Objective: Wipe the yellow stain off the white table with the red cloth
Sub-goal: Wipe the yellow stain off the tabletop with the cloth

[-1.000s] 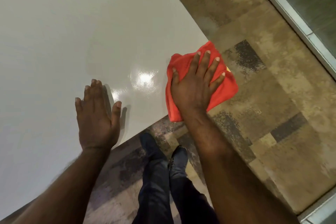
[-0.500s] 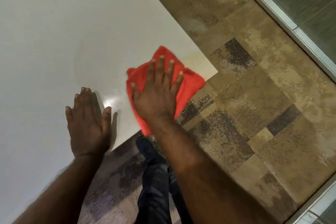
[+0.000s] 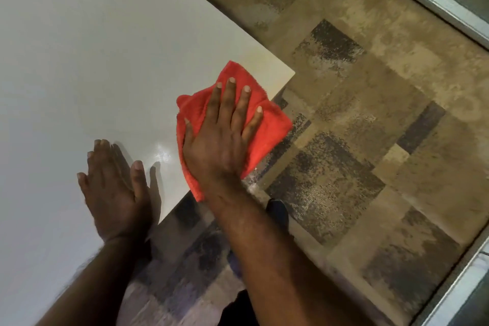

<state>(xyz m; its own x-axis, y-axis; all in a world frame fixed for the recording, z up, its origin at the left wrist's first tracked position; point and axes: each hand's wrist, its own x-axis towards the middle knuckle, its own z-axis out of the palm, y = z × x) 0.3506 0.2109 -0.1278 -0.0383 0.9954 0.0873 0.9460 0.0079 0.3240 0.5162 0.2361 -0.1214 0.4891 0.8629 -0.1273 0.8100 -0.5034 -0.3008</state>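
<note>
The red cloth [image 3: 267, 124] lies crumpled at the near right corner of the white table [image 3: 105, 61], partly hanging over the table's edge. My right hand [image 3: 222, 137] presses flat on top of the cloth with fingers spread. My left hand [image 3: 116, 185] rests flat on the table near its front edge, left of the cloth, holding nothing. A faint yellowish tint [image 3: 264, 61] shows on the table just beyond the cloth, toward the corner.
Patterned brown and grey carpet [image 3: 370, 140] surrounds the table on the right and front. A metal door or window frame [image 3: 436, 5] runs along the far right. My legs and a shoe [image 3: 277, 212] show below the table edge.
My right hand slid the cloth from the table's corner inward to the left, then a little back toward the corner. My left hand stayed flat on the table.
</note>
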